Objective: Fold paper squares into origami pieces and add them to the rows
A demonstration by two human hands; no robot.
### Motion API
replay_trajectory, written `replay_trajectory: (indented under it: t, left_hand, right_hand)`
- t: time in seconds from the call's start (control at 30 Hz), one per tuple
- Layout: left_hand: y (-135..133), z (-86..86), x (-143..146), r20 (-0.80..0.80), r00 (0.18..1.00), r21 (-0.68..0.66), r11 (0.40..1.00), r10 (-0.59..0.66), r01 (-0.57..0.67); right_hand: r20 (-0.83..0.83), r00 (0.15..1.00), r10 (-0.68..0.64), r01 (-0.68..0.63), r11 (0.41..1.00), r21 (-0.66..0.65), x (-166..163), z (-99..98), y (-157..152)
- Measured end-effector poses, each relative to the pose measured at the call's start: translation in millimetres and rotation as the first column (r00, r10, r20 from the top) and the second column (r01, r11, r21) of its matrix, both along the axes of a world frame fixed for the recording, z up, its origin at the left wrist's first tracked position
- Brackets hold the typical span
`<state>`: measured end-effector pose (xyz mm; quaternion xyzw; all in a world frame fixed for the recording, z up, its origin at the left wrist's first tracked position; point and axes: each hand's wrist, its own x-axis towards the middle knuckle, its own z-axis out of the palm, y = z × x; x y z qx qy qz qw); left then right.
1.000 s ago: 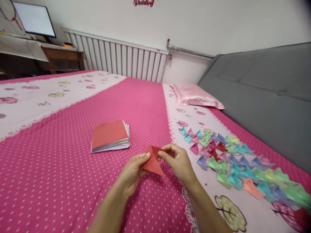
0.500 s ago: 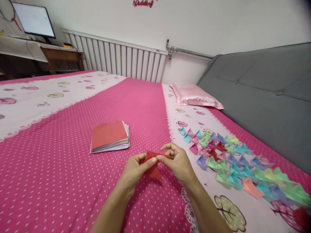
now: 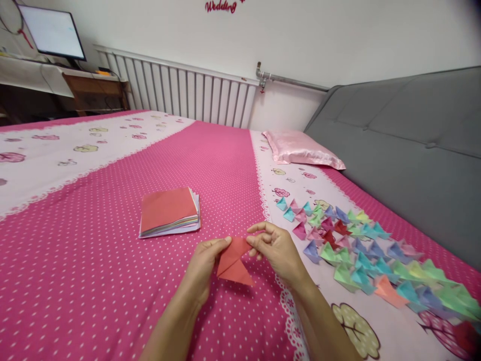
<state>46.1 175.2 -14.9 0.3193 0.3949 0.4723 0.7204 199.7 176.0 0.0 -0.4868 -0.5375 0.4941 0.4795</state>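
Observation:
A folded red paper [image 3: 233,262] is held just above the pink dotted bedsheet [image 3: 93,281], low in the middle of the view. My left hand [image 3: 205,265] pinches its left edge with thumb and fingers. My right hand [image 3: 276,250] pinches its upper right corner, the other fingers curled. A stack of square coloured paper sheets [image 3: 170,211], red on top, lies on the bed a little beyond my left hand. To the right of my right hand, several small folded paper pieces [image 3: 361,255] in blue, green, pink and red lie in rows.
A pink satin pillow [image 3: 302,149] rests at the bed's far right by the grey padded headboard [image 3: 413,150]. A white radiator [image 3: 180,90] runs along the far wall. A monitor [image 3: 52,32] stands on a desk at the far left.
The red paper's upper flaps have been pressed down, so it now shows as a flatter shape. Both hands have stayed in place, the fingers shifting on the paper.

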Motion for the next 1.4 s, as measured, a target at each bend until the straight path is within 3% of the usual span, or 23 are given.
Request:
replay_trajectory:
  t: [0.23, 0.37, 0.6, 0.67, 0.8, 0.87, 1.07, 1.4]
  left_hand:
    - [2, -2.4, -2, -0.109, 0.994, 0.080, 0.996, -0.018, 0.027]
    - [1, -3.1, -1, -0.214, 0.970, 0.139, 0.979, -0.114, 0.146]
    - [-3, -7.1, 0, -0.314, 0.904, 0.173, 0.919, -0.290, 0.355]
    - [-1, -6.9, -1, -0.317, 0.917, 0.177, 0.934, -0.244, 0.310]
    - [3, -4.4, -2, -0.265, 0.964, 0.147, 0.988, -0.011, 0.052]
    - [4, -3.3, -2, -0.228, 0.972, 0.139, 0.990, 0.054, -0.023]
    - [4, -2.2, -2, -0.144, 0.986, 0.184, 0.981, 0.087, -0.060]
    - [3, -1.6, -1, -0.183, 0.979, 0.266, 0.963, 0.088, -0.037]
  right_hand:
    - [0.059, 0.998, 0.002, -0.005, 0.999, 0.052, 3, 3.1, -1]
    - [0.059, 0.996, -0.070, 0.065, 0.995, 0.078, 4, 5.7, -2]
    - [0.069, 0.998, 0.005, -0.009, 0.998, 0.061, 3, 4.6, -1]
    - [0.017, 0.999, -0.039, 0.038, 0.997, 0.068, 3, 4.5, 0]
    - [-0.070, 0.965, -0.252, 0.261, 0.950, 0.170, 6, 4.6, 4]
    - [-0.062, 0.962, -0.267, 0.274, 0.944, 0.182, 6, 4.5, 4]
    - [-0.042, 0.996, -0.081, 0.085, 0.992, 0.092, 0, 4.4, 0]
    - [-0.102, 0.985, -0.140, 0.149, 0.984, 0.097, -4, 6.2, -3]
